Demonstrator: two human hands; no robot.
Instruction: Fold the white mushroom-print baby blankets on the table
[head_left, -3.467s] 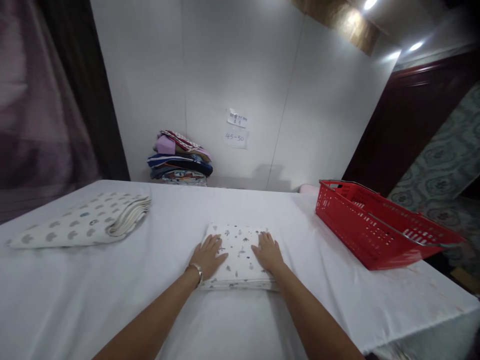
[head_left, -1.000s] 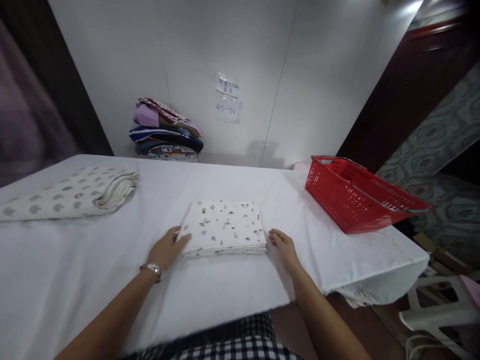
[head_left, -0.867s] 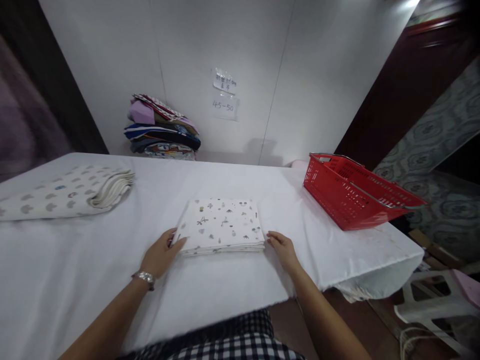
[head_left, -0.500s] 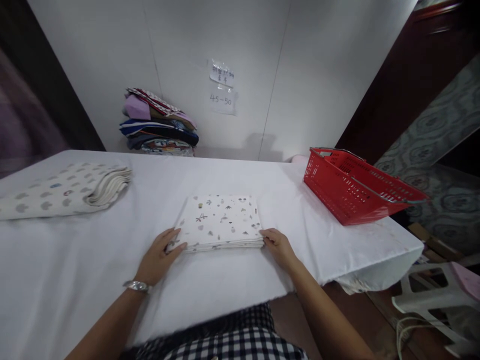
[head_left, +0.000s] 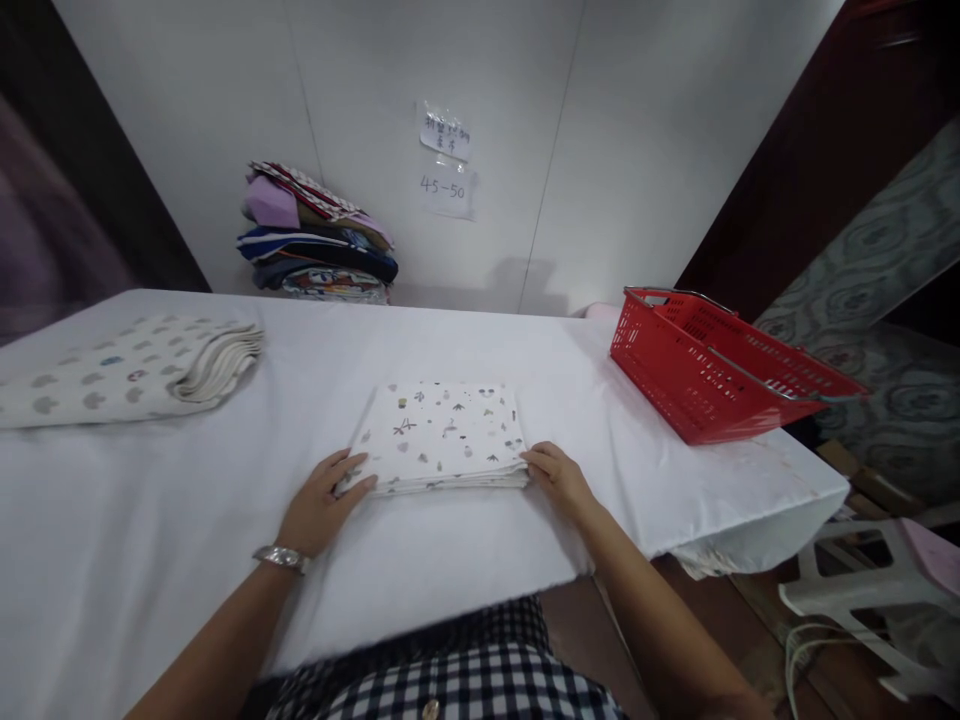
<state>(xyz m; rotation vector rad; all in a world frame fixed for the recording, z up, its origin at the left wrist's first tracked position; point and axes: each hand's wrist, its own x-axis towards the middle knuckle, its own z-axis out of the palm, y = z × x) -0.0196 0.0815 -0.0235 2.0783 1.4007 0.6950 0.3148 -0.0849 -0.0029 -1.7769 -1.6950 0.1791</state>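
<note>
cloth [head_left: 442,430] on table [head_left: 427,560], basket [head_left: 667,380] right

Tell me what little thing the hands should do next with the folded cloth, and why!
I'd guess the right hand should even up the near right corner of the folded cloth. The layers there look slightly fanned, not neatly lined up, and that hand is right at that corner, while the left hand is at the near left one.
</note>
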